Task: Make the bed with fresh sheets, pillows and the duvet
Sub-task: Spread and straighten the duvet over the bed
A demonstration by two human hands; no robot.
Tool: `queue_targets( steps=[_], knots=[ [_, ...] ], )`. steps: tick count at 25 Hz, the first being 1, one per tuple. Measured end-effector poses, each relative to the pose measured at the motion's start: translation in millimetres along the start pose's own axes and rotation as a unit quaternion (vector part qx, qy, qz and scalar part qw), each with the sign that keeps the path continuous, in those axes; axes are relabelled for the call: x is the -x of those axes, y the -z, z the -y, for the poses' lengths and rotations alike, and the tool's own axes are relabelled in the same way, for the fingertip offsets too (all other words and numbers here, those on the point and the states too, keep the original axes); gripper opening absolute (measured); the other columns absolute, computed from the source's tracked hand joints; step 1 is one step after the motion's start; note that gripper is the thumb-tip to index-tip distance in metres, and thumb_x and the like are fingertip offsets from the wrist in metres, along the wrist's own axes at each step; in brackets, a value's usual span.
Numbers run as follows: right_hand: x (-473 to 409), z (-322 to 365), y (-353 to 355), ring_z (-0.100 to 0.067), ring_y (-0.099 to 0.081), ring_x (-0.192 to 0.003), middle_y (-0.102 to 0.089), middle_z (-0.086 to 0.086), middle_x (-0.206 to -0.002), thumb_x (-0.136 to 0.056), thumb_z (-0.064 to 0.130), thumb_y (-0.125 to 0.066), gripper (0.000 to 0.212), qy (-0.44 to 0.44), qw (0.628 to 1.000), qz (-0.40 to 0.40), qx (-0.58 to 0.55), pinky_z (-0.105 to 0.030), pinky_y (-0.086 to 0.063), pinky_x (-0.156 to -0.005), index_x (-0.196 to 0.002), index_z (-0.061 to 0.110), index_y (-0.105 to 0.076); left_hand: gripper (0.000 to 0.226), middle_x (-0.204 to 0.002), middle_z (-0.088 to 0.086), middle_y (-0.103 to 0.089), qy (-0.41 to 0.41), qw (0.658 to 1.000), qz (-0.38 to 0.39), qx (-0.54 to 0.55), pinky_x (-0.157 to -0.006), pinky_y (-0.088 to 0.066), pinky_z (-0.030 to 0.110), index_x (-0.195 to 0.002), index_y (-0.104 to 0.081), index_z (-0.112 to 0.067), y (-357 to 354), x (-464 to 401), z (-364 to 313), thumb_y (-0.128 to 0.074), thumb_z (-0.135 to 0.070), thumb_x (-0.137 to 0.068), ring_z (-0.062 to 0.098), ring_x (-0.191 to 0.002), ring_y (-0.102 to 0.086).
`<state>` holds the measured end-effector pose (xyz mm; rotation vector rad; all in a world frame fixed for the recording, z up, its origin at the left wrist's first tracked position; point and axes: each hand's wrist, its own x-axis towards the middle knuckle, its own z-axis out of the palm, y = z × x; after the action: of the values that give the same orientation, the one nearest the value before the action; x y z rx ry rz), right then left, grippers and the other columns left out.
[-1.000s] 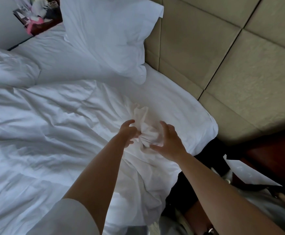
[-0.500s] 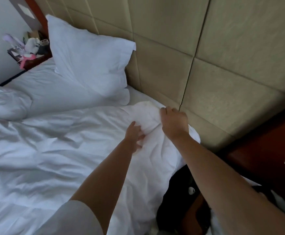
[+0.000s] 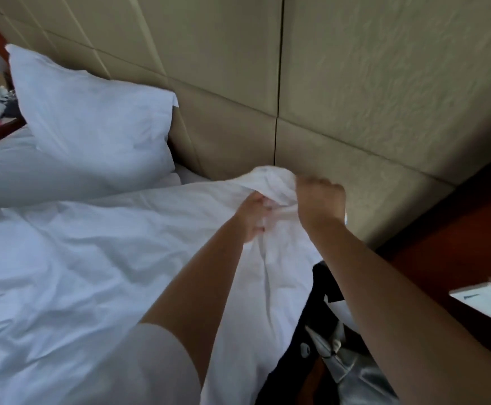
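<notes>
Duvet: white and creased, spread over the bed from the left edge of view to the near right corner; its top corner is bunched and lifted near the headboard, its side hanging down off the bed's edge toward the camera.
Duvet corner: gathered into a rounded fold, raised above the rest of the cover, close in front of the lower headboard panel.
Left hand: fingers curled into the cloth just below the raised corner, gripping a bunch of it; bare forearm, with a white sleeve at the bottom of view.
Right hand: clenched on the corner from the right, knuckles up, cloth pinched under the fingers; just beside the left hand, the fold between them.
Pillow: white, propped tilted against the headboard at upper left, well apart from the hands.
Sheet: a small strip shows between pillow and duvet at the head of the bed.
Headboard: tan padded panels with dark seams, filling the top of view.
Nightstand: reddish-brown wood at right, a white paper on it.
Clothes: dark and grey garments low beside the bed, under the right forearm.
Far left: small blurred items on a dark surface, too unclear to name.
</notes>
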<state>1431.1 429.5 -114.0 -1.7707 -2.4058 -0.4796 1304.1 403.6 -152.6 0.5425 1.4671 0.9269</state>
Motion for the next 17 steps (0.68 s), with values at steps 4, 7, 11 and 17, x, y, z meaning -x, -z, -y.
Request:
queue_targets(
  steps=[4, 7, 11, 17],
  knots=[
    [29.7, 13.7, -59.9, -0.020, -0.061, -0.108, -0.063, -0.002, -0.117, -0.094, 0.007, -0.050, 0.027, -0.036, 0.950, 0.308, -0.041, -0.027, -0.041, -0.076, -0.119, 0.016, -0.058, 0.030, -0.110, -0.003, -0.054, 0.112, 0.990, -0.086, -0.007, -0.082, -0.041, 0.040, -0.128, -0.057, -0.022, 27.7, -7.8, 74.3, -0.045, -0.017, -0.100, 0.016, -0.100, -0.050],
    [59.3, 24.8, -84.7, -0.015, -0.060, -0.104, -0.062, 0.000, -0.113, -0.094, 0.010, -0.052, 0.024, -0.011, 0.941, 0.336, -0.033, -0.023, -0.039, -0.077, -0.117, 0.017, -0.056, 0.039, -0.127, 0.005, -0.056, 0.085, 0.983, -0.126, -0.099, -0.072, -0.043, 0.025, -0.136, -0.051, -0.013, 47.7, -15.4, 101.8, -0.038, -0.009, -0.100, 0.021, -0.105, -0.055],
    [62.6, 41.2, -109.1, -0.021, -0.058, -0.106, -0.061, -0.004, -0.112, -0.092, 0.006, -0.050, 0.024, -0.046, 0.934, 0.340, -0.102, -0.026, -0.043, -0.079, -0.113, 0.015, -0.055, 0.044, -0.139, 0.012, -0.052, 0.067, 0.975, -0.141, -0.157, -0.102, -0.041, 0.040, -0.136, -0.051, -0.010, 62.7, -27.6, 118.9, -0.037, 0.002, -0.096, 0.035, -0.129, -0.045],
    [75.0, 66.0, -106.2, -0.028, -0.056, -0.110, -0.036, -0.013, -0.139, -0.093, 0.005, -0.050, 0.037, -0.007, 0.907, 0.387, -0.164, -0.030, -0.046, -0.079, -0.129, 0.007, -0.041, 0.047, -0.141, 0.011, -0.049, 0.087, 0.960, -0.127, -0.234, -0.109, -0.037, 0.037, -0.138, -0.047, -0.009, 82.3, -22.4, 143.5, -0.042, 0.005, -0.093, 0.027, -0.129, -0.048]
  ],
)
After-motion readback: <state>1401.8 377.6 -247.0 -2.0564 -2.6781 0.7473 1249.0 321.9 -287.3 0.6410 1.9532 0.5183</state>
